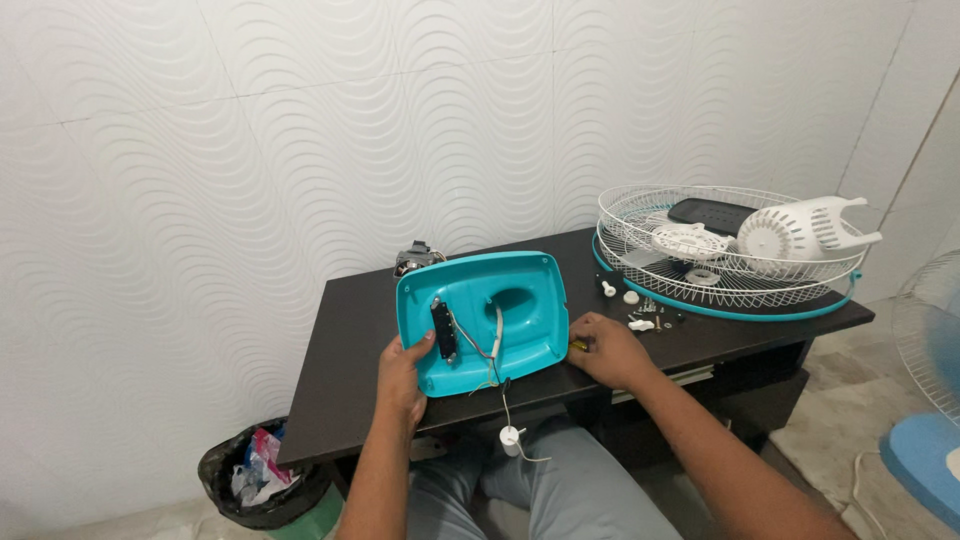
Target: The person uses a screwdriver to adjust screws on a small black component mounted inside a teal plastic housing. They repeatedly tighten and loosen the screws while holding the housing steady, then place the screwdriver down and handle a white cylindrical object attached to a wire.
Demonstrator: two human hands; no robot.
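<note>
Two hands at a turquoise fan base on a dark surface

The dark surface (345, 370) fills the middle of the frame, and at its upper right lies a white wire fan guard (720, 250) with a white motor cover (800, 230) inside it. In the centre the turquoise fan base (500, 305) stands tilted, its hollow underside facing the camera, with wires and a black switch block visible inside. The left hand (402, 378) holds the lower left edge of the base, thumb on the inside and fingers curled behind it. The right hand (610, 350) rests on the surface, just beside the right edge of the base, with fingers bent around a small yellow-tipped tool (578, 345); how firmly, I cannot tell. Small white parts and screws (640, 315) lie near this hand.
</note>
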